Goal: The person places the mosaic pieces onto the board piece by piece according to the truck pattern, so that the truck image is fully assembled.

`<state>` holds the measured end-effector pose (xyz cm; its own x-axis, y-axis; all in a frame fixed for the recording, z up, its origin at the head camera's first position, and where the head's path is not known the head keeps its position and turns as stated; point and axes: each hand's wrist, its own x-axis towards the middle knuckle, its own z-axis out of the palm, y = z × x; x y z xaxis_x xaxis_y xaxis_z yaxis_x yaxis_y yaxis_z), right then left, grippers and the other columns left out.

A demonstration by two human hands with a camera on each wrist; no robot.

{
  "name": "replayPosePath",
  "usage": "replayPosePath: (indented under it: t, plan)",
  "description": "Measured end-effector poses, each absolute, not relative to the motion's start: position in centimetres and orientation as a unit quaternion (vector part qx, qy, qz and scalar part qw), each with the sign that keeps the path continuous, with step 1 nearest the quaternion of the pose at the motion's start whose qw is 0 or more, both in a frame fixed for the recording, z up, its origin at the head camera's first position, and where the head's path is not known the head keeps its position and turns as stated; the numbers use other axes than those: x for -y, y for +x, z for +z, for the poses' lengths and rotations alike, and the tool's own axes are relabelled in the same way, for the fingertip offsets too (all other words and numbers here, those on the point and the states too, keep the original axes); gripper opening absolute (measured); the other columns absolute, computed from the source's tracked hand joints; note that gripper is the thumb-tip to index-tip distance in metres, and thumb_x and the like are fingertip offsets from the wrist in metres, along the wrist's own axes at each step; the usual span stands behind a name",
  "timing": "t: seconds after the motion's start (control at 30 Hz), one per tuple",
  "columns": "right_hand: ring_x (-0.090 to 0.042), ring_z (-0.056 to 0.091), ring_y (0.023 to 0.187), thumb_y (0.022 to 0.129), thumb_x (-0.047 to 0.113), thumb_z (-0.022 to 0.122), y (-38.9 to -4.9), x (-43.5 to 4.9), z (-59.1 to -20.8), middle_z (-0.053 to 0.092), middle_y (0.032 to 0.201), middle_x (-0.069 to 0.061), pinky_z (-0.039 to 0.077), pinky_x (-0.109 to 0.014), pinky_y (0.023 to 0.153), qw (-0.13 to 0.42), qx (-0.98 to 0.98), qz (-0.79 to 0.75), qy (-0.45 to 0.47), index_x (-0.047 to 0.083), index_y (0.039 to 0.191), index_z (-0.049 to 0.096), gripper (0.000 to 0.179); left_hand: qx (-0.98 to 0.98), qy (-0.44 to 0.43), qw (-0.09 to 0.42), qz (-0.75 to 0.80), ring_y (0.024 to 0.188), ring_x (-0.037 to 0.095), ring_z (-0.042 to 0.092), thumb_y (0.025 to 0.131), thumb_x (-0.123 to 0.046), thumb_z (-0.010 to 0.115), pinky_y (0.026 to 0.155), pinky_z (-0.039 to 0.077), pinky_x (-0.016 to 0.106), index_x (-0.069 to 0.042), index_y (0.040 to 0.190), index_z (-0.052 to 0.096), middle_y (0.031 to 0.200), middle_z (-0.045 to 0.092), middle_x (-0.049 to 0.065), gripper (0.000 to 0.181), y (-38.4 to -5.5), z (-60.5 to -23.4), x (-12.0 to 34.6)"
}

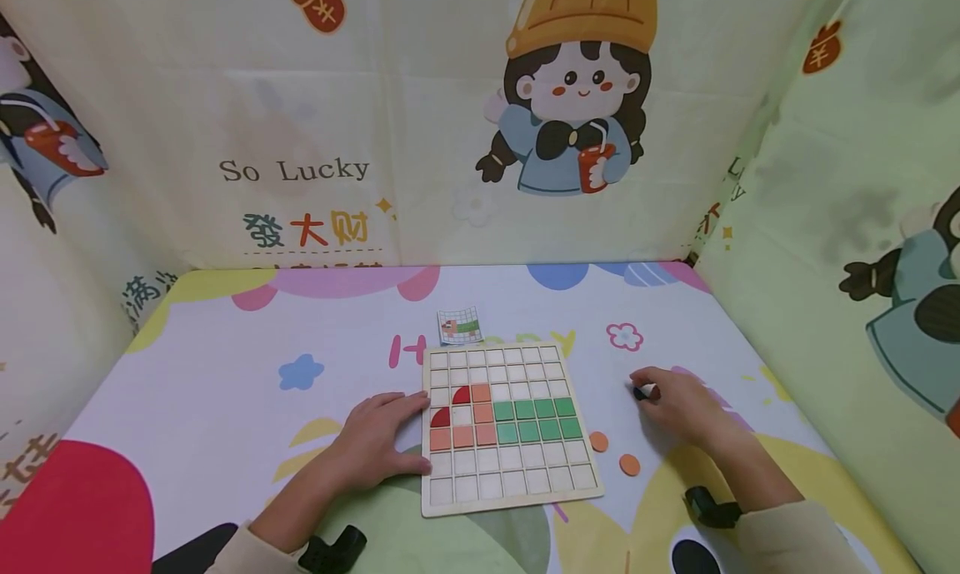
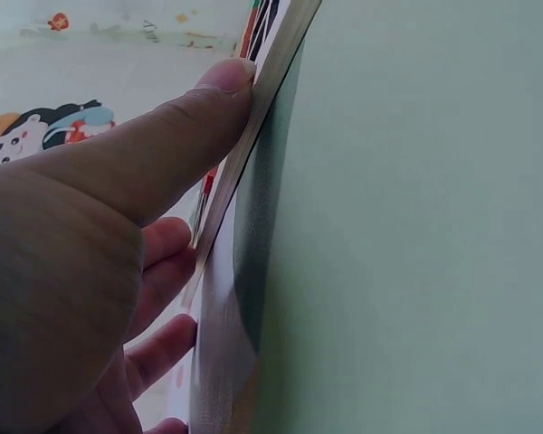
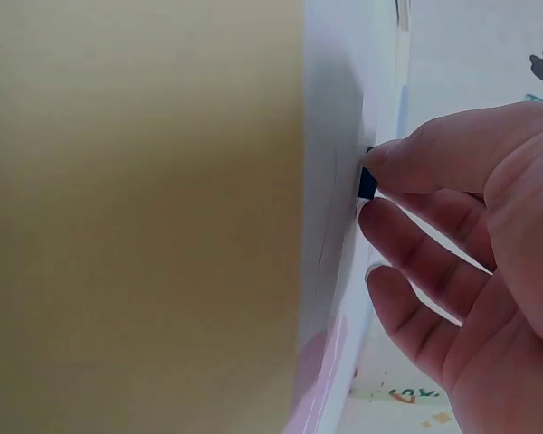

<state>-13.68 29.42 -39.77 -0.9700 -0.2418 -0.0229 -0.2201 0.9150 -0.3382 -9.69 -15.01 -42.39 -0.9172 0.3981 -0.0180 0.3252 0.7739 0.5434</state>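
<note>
A wooden grid board (image 1: pixel 517 504) lies on the table. Its cells hold several green square tiles (image 1: pixel 528 431), several salmon square tiles (image 1: pixel 463 436) and two red quarter-round tiles (image 1: pixel 462 395). At the board's left edge my left hand (image 1: pixel 371 441) rests with thumb and fingertips touching the rim; the left wrist view shows the thumb (image 2: pixel 222 86) against that edge. Right of the board, my right hand (image 1: pixel 686 407) pinches a small dark piece (image 1: pixel 641 392) just at the tabletop. In the right wrist view the piece looks dark blue (image 3: pixel 368 185), partly hidden by the thumb and fingers.
A small printed card (image 1: pixel 460 326) with a coloured grid picture lies behind the board. Two orange discs (image 1: pixel 629 465) lie between the board and my right forearm. Patterned cloth walls (image 1: pixel 420 124) close off the back and sides of the table.
</note>
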Motion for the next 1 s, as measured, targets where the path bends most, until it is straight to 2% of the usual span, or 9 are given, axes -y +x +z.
replayPosePath:
  t: [0.3,0.6,1.0]
  plan:
    - [-0.025,0.057,0.086,0.086,0.001,0.070,-13.53,-28.74,-39.74,0.068,0.103,-0.010,0.054,-0.037,0.074,0.051,-0.973,-0.197,-0.112,0.000,0.124,0.065,0.038,-0.941,0.188,0.066,0.274,0.133,0.036,0.042,0.072,-0.046,0.088,0.108,0.030,0.060,-0.013,0.142,0.057,0.142,0.056,0.004,0.084,-9.75,-42.45,14.95]
    - [-0.023,0.056,0.085,0.087,0.006,0.073,-13.51,-28.44,-39.79,0.069,0.105,-0.009,0.053,-0.035,0.072,0.047,-0.975,-0.191,-0.101,0.000,0.122,0.066,0.036,-0.940,0.191,0.067,0.274,0.134,0.036,0.041,0.072,-0.050,0.087,0.108,0.030,0.061,-0.013,0.142,0.056,0.144,0.054,0.003,0.085,-9.75,-42.49,15.02]
    - [-0.031,0.060,0.093,0.087,0.009,0.073,-13.59,-28.60,-39.83,0.071,0.103,-0.012,0.053,-0.051,0.085,0.029,-0.980,-0.170,-0.098,-0.003,0.118,0.067,0.034,-0.942,0.185,0.066,0.272,0.134,0.036,0.041,0.072,-0.045,0.088,0.108,0.030,0.060,-0.013,0.142,0.057,0.143,0.055,0.003,0.083,-9.72,-42.48,14.86]
